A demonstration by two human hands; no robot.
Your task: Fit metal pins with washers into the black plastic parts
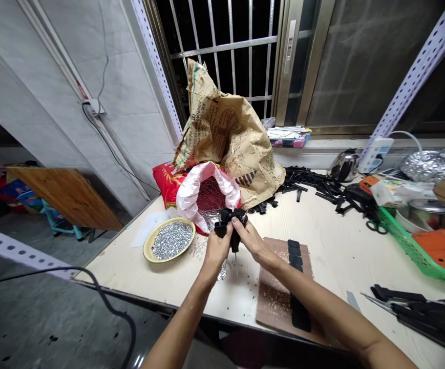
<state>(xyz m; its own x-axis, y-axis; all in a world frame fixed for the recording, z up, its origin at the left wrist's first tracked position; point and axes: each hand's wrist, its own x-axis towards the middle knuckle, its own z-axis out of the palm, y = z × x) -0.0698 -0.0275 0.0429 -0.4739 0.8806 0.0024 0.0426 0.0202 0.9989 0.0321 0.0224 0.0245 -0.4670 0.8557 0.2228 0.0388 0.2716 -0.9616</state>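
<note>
Above bench (333, 225) front edge: L hand (217, 249) & R hand (250, 237), both clamped on bundle of black clips (230, 219); dish of screws (169, 240) near left edge.

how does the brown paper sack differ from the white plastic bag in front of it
The brown paper sack is taller and stiff, with printed lettering; the white plastic bag is lower and soft. The sack's contents are hidden; the bag's mouth is rolled open toward the camera, showing thin shiny pieces inside. Both stand on the table, beyond the black pieces gripped by the left hand and right hand.
</note>
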